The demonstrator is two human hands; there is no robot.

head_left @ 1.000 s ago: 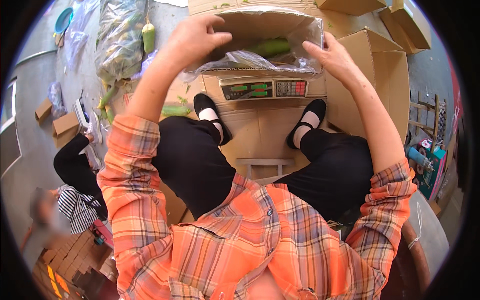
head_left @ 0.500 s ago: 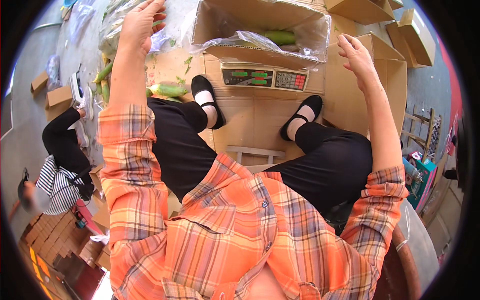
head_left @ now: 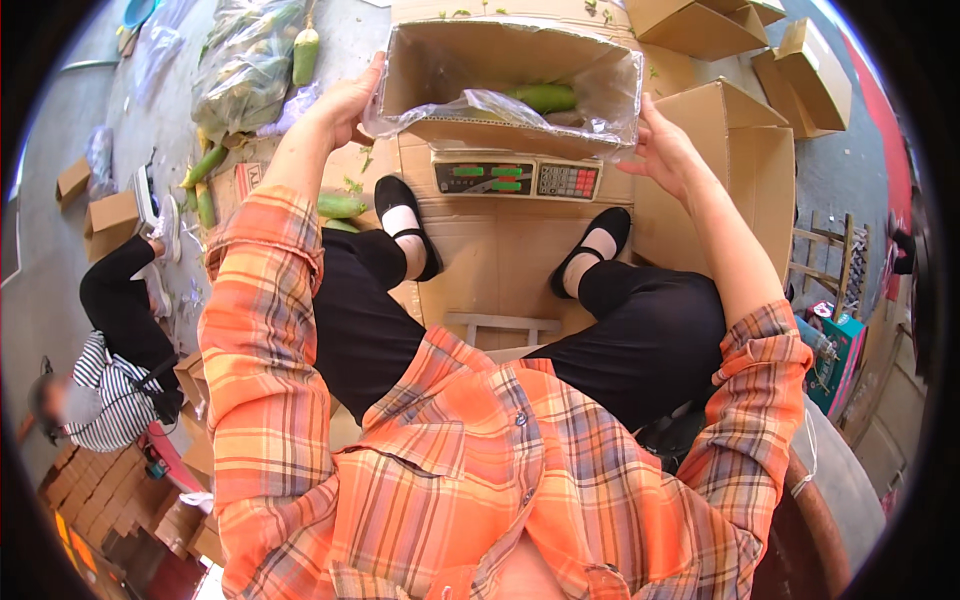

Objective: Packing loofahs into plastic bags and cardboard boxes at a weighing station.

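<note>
Cardboard box point(head_left: 500, 60) between two hands, perhaps two cucumbers point(head_left: 545, 97) inside.

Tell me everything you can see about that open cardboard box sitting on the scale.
The cardboard box is plain brown, open at the top, and lined with a crinkled clear plastic bag that spills over its near edge. Inside lie green vegetables, long and smooth. It rests on a digital scale with green display windows and a keypad. The left hand grips its left wall and the right hand presses against its right side. More empty cartons stand behind and to the right.
</note>
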